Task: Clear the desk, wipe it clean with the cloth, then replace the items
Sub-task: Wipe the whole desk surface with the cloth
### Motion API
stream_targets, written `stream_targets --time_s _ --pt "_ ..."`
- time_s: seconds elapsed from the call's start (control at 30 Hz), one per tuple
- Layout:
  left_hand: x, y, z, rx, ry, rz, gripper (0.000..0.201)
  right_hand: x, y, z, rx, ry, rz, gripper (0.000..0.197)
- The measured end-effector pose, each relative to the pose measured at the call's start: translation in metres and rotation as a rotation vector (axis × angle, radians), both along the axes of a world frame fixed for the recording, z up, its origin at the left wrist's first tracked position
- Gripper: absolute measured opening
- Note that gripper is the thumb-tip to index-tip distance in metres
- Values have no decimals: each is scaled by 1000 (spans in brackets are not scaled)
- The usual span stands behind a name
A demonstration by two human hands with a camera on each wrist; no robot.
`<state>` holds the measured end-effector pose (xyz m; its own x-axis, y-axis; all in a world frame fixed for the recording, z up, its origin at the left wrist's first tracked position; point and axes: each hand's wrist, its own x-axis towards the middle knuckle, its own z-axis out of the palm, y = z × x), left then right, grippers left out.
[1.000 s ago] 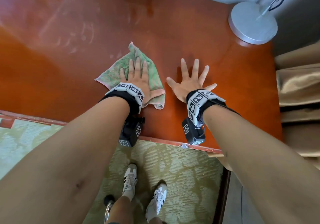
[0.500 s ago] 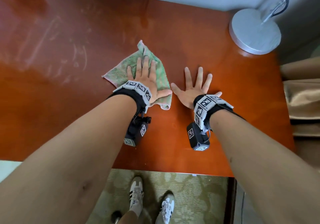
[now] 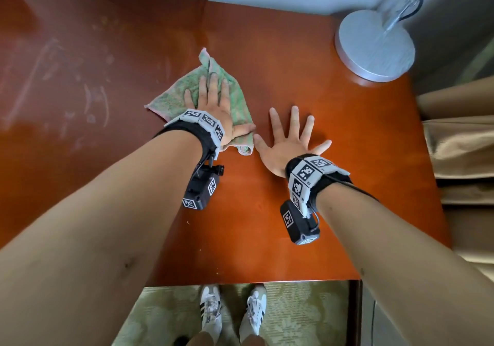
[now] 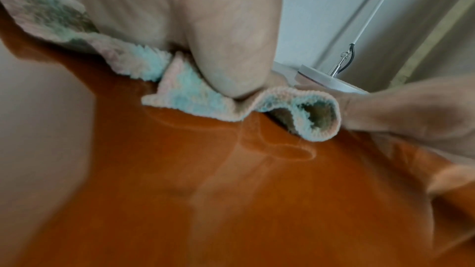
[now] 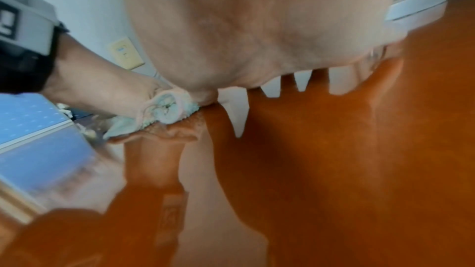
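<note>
Head view: a person's left hand (image 3: 213, 110) presses flat on a green terry cloth (image 3: 173, 97) near the centre of a glossy reddish-brown worktop (image 3: 307, 238), fingers straight and close together, thumb out toward 3 o'clock. The right hand (image 3: 288, 142) lies just beside it at 3 o'clock, palm down on bare wood, fingers spread wide and holding nothing. A round silver lamp base (image 3: 374, 46) stands at 1 o'clock by the far right corner. Dull smears (image 3: 93, 99) show at 9 to 10 o'clock of the cloth, so wiping looks unfinished there. Broad, overlapping strokes with steady palm pressure toward those marks would likely serve best. Open wood runs wide toward 9 o'clock; the near edge lies at 6 o'clock, the wall at 12.

Left wrist view: the heel of the left hand (image 4: 218, 38) bears on the cloth (image 4: 185, 96), whose corner curls up at 4 o'clock; flattening that fold would probably give fuller contact. Faint ring marks (image 4: 282, 149) show on the wood just below it. The lamp base (image 4: 331, 80) sits beyond at 2 o'clock.

Right wrist view: the right hand (image 5: 257, 27) rests flat, gaps between its spread fingers (image 5: 318, 80). The rolled cloth (image 5: 164, 111) edge lies at 9 o'clock under the left hand (image 5: 102, 92); the lamp base (image 5: 419, 7) sits at 2 o'clock, a limit for strokes that way.
</note>
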<state>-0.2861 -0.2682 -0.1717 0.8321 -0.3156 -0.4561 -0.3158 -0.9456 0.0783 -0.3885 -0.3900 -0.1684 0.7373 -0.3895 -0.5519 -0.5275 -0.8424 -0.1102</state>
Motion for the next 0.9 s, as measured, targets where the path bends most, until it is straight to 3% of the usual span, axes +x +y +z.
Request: stream_targets --time_s 0.37,0.57,0.9 --pt "33 -27 -10 -31 -69 11 118 60 -46 3 -37 -121 -12 63" --pt "81 -53 -11 -54 -90 25 117 112 -59 -2 7 -162 28 58" --pt "151 -80 -22 -126 -186 27 90 178 -90 -10 43 -185 92 58"
